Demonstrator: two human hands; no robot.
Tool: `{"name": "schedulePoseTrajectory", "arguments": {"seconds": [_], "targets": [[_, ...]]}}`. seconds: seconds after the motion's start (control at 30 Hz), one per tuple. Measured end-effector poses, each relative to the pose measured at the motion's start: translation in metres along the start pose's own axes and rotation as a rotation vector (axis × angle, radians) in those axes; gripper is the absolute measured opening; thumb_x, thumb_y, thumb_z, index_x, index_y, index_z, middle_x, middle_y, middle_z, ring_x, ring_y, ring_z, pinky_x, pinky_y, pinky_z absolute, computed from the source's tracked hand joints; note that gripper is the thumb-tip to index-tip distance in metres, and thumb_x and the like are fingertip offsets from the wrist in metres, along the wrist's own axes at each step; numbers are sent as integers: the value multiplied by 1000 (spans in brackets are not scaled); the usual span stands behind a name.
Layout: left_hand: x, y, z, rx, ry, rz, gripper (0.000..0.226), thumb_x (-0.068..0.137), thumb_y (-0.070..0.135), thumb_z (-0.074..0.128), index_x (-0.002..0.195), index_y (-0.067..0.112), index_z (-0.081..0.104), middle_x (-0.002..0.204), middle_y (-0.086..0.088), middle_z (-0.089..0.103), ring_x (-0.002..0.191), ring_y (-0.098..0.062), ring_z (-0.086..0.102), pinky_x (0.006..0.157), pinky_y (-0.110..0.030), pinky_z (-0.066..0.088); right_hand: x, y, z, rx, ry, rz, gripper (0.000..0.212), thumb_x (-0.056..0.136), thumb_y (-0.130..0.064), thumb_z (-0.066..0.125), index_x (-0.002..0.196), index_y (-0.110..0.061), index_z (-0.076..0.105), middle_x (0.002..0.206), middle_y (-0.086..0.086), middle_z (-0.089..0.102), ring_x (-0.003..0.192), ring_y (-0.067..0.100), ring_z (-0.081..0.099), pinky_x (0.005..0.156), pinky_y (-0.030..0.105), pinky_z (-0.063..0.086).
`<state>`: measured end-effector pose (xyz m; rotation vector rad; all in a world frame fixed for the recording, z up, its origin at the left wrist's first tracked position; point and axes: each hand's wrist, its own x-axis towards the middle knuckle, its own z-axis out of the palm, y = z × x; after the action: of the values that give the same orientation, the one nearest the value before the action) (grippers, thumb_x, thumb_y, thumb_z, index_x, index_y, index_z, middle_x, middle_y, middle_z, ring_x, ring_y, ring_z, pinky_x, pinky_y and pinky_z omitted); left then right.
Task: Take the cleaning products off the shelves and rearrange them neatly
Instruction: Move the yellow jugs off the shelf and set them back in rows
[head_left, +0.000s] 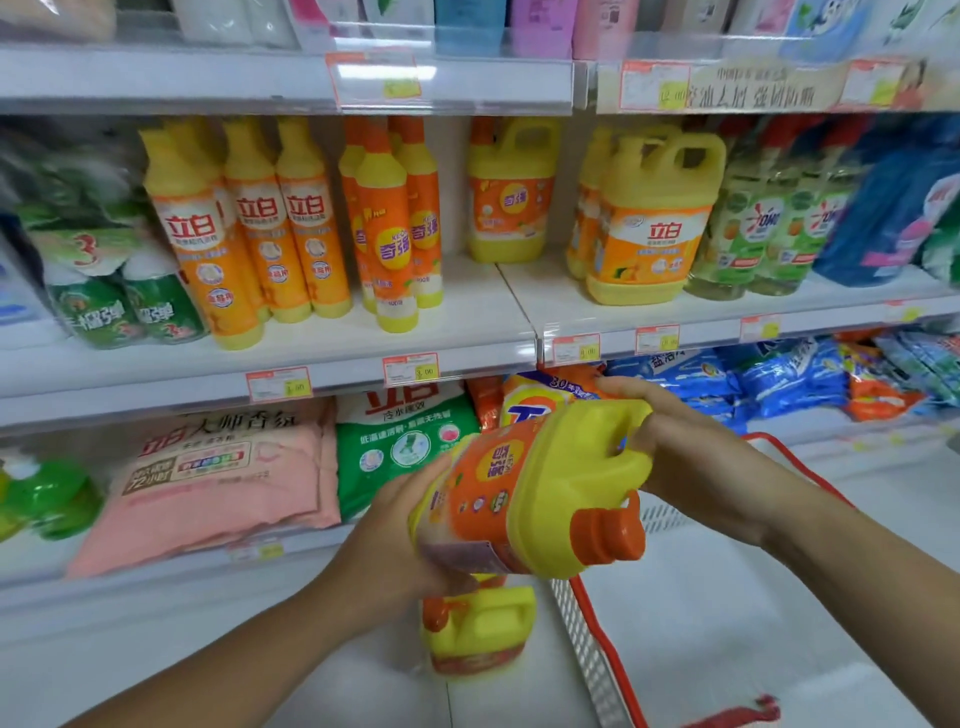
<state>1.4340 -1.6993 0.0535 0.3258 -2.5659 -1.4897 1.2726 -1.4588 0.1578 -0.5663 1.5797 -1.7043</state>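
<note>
A shop with a white shelf (467, 322) of soaps, and a jug (519, 493) held in two hands.

The right hand (691, 457) is wrapped round the handle (613, 413) at the top of the jug. The left hand (405, 525) cups the bottom end, with its fingers curled on it. The jug is tipped on its side in the air, lower than the shelf and in front of the bags (405, 441). Its orange cap (608, 535) points back at the person. It looks full, so it is likely heavy, and the hard, smooth plastic could slip. The handle looks like the best place to hold, with a hand under the bottom to help. Just below, a second jug (478, 634) sits low down beside a basket (584, 639). Up on the shelf a third jug (511, 197) stands with bare room on both sides, near tall bottles (387, 228).
</note>
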Motion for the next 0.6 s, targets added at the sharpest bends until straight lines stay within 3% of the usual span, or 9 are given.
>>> {"name": "schedulePoseTrajectory", "arguments": {"seconds": [0.1, 0.17, 0.23, 0.37, 0.43, 0.5, 0.6], "targets": [[-2, -3, 2, 33, 10, 32, 124, 38, 51, 99, 144, 50, 36, 142, 9, 45, 129, -11, 50, 99, -36, 52, 1, 0, 2, -30, -11, 5, 59, 64, -8, 52, 121, -22, 60, 103, 11, 64, 92, 28, 60, 74, 38, 51], [-4, 0, 2, 39, 38, 28, 122, 38, 50, 97, 143, 54, 35, 141, 13, 43, 130, -2, 44, 103, -29, 47, 1, 0, 3, -42, -8, 13, 59, 62, -8, 51, 119, -21, 59, 103, 11, 60, 92, 30, 56, 72, 37, 50], [-6, 3, 1, 35, 35, 34, 121, 39, 49, 98, 143, 55, 36, 141, 11, 44, 129, -3, 45, 104, -32, 47, 1, 1, 2, -68, -9, 22, 57, 63, -9, 52, 118, -21, 60, 104, 11, 58, 92, 29, 56, 72, 37, 50], [-11, 10, -5, -121, -45, -5, 108, 49, 21, 99, 136, 55, 45, 136, 11, 54, 119, -8, 59, 92, -32, 56, 2, 1, -1, -95, -11, -3, 50, 67, -13, 55, 115, -26, 65, 105, 7, 67, 90, 23, 68, 72, 34, 58], [-14, 11, -10, -211, -107, -64, 101, 54, 5, 96, 134, 47, 50, 130, 12, 62, 115, -10, 63, 88, -30, 57, -2, -3, -4, -146, -79, -10, 47, 73, -23, 66, 119, -28, 63, 108, 4, 71, 94, 20, 71, 75, 30, 59], [-16, 10, -15, -286, -168, -126, 93, 59, 1, 92, 132, 42, 55, 130, 12, 63, 117, -10, 62, 91, -31, 56, -8, -7, -11, -259, -161, 0, 64, 66, -45, 84, 124, -32, 61, 116, 7, 69, 105, 25, 70, 85, 34, 58], [-21, 11, -21, -401, -254, -230, 81, 66, -5, 85, 128, 41, 60, 130, 7, 63, 114, -11, 64, 89, -32, 56, -14, -13, -15, -403, -148, 1, 74, 54, -66, 86, 117, -35, 64, 117, 10, 66, 107, 31, 68, 93, 42, 55]]}}
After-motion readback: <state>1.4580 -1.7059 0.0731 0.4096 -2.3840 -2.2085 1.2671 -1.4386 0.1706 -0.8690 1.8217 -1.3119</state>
